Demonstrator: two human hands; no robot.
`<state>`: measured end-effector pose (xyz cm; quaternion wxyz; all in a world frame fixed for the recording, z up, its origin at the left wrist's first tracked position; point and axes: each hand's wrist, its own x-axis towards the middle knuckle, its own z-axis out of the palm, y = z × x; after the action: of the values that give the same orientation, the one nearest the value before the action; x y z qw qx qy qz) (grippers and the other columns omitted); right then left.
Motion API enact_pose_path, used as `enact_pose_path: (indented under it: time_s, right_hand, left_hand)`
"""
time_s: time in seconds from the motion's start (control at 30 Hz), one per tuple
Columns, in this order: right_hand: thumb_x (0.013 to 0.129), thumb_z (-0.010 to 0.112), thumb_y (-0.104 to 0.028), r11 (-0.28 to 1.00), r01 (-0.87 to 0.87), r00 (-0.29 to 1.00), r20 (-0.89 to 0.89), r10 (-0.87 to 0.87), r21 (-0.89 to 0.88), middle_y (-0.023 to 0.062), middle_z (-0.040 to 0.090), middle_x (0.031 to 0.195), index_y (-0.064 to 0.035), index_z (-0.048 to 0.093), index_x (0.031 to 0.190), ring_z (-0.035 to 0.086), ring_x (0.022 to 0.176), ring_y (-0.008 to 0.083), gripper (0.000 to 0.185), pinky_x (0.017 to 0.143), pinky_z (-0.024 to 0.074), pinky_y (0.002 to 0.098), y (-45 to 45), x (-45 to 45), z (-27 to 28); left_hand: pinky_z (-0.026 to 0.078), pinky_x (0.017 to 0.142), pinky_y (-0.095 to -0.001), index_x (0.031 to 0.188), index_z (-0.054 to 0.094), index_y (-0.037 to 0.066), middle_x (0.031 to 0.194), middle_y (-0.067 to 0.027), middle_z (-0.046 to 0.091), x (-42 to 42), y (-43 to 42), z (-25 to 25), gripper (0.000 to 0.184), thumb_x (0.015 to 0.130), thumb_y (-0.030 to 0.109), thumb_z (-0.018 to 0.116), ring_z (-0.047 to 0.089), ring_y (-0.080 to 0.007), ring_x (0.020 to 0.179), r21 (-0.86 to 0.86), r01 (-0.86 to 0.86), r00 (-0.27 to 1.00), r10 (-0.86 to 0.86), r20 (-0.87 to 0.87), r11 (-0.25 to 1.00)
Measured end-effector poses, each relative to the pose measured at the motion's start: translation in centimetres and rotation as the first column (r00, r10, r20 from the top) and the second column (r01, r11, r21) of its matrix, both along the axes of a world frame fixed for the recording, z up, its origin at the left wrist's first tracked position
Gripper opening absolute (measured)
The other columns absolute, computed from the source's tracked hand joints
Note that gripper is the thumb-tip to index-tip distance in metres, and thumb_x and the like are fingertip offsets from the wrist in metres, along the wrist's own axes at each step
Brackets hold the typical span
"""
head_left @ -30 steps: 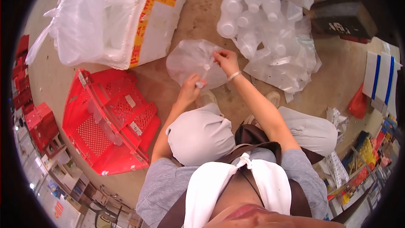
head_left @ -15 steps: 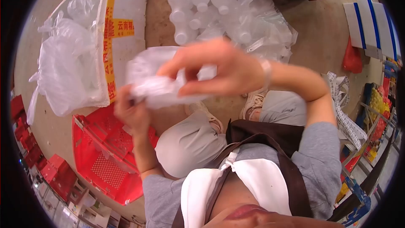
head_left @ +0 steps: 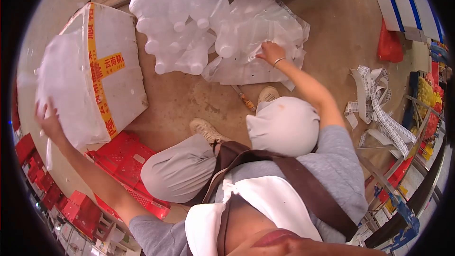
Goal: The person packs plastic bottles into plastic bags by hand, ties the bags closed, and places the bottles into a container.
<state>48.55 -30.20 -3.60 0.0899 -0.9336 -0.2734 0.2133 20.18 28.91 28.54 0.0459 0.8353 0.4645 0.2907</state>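
My left hand [head_left: 49, 119] is at the open side of the white foam box [head_left: 121, 85], against a translucent plastic bag [head_left: 61, 73] that lies over the box. Its fingers look apart, slightly blurred, and nothing is plainly gripped in them. On the floor ahead, my right hand [head_left: 272, 53] pinches the edge of a clear plastic bag [head_left: 246, 68] in a flat, crumpled heap. Left of that heap lies a cluster of translucent plastic bottles [head_left: 177, 38] with white caps, partly under clear film.
A red plastic crate [head_left: 125, 159] sits beside my left knee. An orange-handled tool [head_left: 246, 102] lies near my shoe. Crumpled printed strips [head_left: 374, 99] and a red bag [head_left: 390, 42] are to the right, by white-and-blue boxes [head_left: 395, 4]. A dark box stands at the back.
My hands have parted from the white plastic bundle they held together. The left has moved out to the foam box, the right forward to the clear plastic. The view has shifted.
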Motion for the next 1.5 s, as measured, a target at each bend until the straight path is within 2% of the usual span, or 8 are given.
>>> enact_pose_path:
  time_s: [0.1, 0.23, 0.37, 0.5, 0.6, 0.77, 1.07, 1.5]
  right_hand:
    - [0.075, 0.064, -0.036, 0.999, 0.029, 0.995, 0.092, -0.033, 0.042, 0.0114, 0.061, 0.091, -0.0086, 0.062, 0.090, 0.060, 0.087, 0.0283, 0.031, 0.072, 0.0483, 0.0386, -0.2, -0.7, -2.7]
    - [0.078, 0.061, -0.031, 0.972, 0.156, 0.988, -0.008, -0.157, 0.173, 0.0082, 0.060, 0.085, -0.0108, 0.061, 0.085, 0.059, 0.084, 0.0281, 0.021, 0.070, 0.0475, 0.0392, -2.2, 0.4, -3.3]
    - [0.080, 0.057, -0.023, 0.949, 0.016, 0.966, 0.241, -0.097, 0.316, 0.0068, 0.058, 0.086, -0.0099, 0.058, 0.084, 0.058, 0.085, 0.0262, 0.014, 0.073, 0.0465, 0.0391, -3.1, -1.2, -0.9]
    - [0.078, 0.059, -0.022, 0.980, 0.087, 0.995, 0.040, -0.096, 0.177, 0.0086, 0.059, 0.088, -0.0083, 0.058, 0.085, 0.056, 0.086, 0.0290, 0.015, 0.074, 0.0455, 0.0380, -3.3, -0.7, -3.2]
    - [0.077, 0.060, -0.021, 0.954, 0.144, 0.983, 0.071, -0.168, 0.261, 0.0076, 0.057, 0.091, -0.0089, 0.056, 0.089, 0.054, 0.091, 0.0275, 0.018, 0.076, 0.0442, 0.0386, -4.6, -0.2, -4.5]
    - [0.078, 0.060, -0.029, 0.918, 0.323, 0.917, 0.164, -0.364, 0.230, 0.0082, 0.048, 0.119, -0.0154, 0.049, 0.117, 0.044, 0.113, 0.0262, 0.043, 0.093, 0.0351, 0.0464, -7.9, -0.3, -1.9]
    - [0.066, 0.064, -0.056, 0.932, 0.135, 0.991, 0.043, -0.127, -0.335, 0.0086, 0.019, 0.146, -0.0189, 0.024, 0.139, 0.018, 0.134, 0.0306, 0.091, 0.105, 0.0139, 0.0570, -14.0, 0.7, -1.5]
    - [0.076, 0.063, -0.014, 0.971, 0.141, 0.981, 0.108, -0.163, 0.191, 0.0129, 0.054, 0.111, -0.0086, 0.052, 0.112, 0.055, 0.097, 0.0276, 0.039, 0.084, 0.0428, 0.0374, -12.4, 0.2, -1.5]
  left_hand:
    - [0.035, 0.097, -0.0418, 0.133, 0.036, 0.012, 0.122, -0.0205, 0.048, 1.7, -0.3, -2.9, 0.072, 0.077, 0.049, 0.062, 0.043, -0.0308, 0.120, -0.064, 0.187, 0.884, -0.196, -0.425, 0.980]
    - [0.038, 0.095, -0.0390, 0.127, 0.047, 0.011, 0.128, -0.0126, 0.045, 6.3, -6.0, -3.1, 0.061, 0.079, 0.048, 0.059, 0.044, -0.0300, 0.119, 0.168, -0.080, 0.698, 0.175, -0.694, 0.983]
    - [0.043, 0.088, -0.0358, 0.113, 0.056, 0.009, 0.113, -0.0090, 0.055, 11.8, -18.6, -2.3, 0.034, 0.082, 0.023, 0.062, 0.052, -0.0243, 0.107, 0.273, 0.531, 0.833, -0.435, -0.343, 0.802]
    - [0.048, 0.069, -0.0303, 0.097, 0.061, 0.003, 0.087, -0.0085, 0.064, 15.4, -35.6, -10.1, 0.021, 0.079, 0.014, 0.064, 0.061, -0.0174, 0.078, -0.740, 0.608, 0.604, -0.772, 0.195, 0.289]
    - [0.049, 0.066, -0.0345, 0.085, 0.062, -0.003, 0.072, -0.0146, 0.063, 16.6, -42.7, -22.2, 0.028, 0.081, 0.024, 0.063, 0.062, -0.0251, 0.067, -0.840, 0.541, 0.486, -0.799, 0.355, -0.044]
    - [0.047, 0.067, -0.0423, 0.087, 0.054, -0.001, 0.082, -0.0150, 0.061, 20.6, -49.1, -32.4, 0.035, 0.080, 0.032, 0.063, 0.061, -0.0312, 0.078, -0.624, 0.471, 0.765, -0.641, -0.063, 0.624]
    - [0.045, 0.069, -0.0465, 0.084, 0.057, 0.000, 0.083, -0.0223, 0.060, 17.5, -46.5, -33.4, 0.016, 0.084, 0.015, 0.051, 0.058, -0.0399, 0.080, -0.778, 0.513, 0.553, -0.833, -0.023, 0.362]
    - [0.045, 0.061, -0.0372, 0.087, 0.058, -0.002, 0.074, -0.0177, 0.061, 13.0, -42.0, -25.9, 0.015, 0.083, 0.013, 0.056, 0.060, -0.0331, 0.067, -0.860, 0.482, 0.639, -0.739, 0.212, 0.170]
